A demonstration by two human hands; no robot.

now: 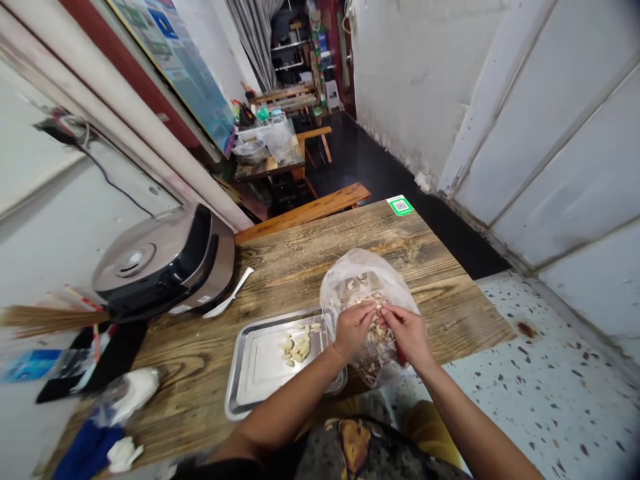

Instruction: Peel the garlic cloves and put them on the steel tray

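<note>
Both my hands meet over a clear plastic bag (360,280) of garlic skins and cloves on a wooden table (300,260). My left hand (353,330) is closed, fingertips pinching a garlic clove (379,308) at the bag's mouth. My right hand (407,330) is closed too, pinching the same clove from the other side. Left of the bag lies a steel tray (260,373) with a small heap of peeled garlic cloves (297,347) near its far right corner.
A grey rice cooker (165,260) stands at the table's left, a white rice paddle (230,297) beside it. A broom (45,319), cloths and a crumpled bag (130,393) lie at the near left. A green QR sticker (401,205) marks the far corner. Benches stand beyond.
</note>
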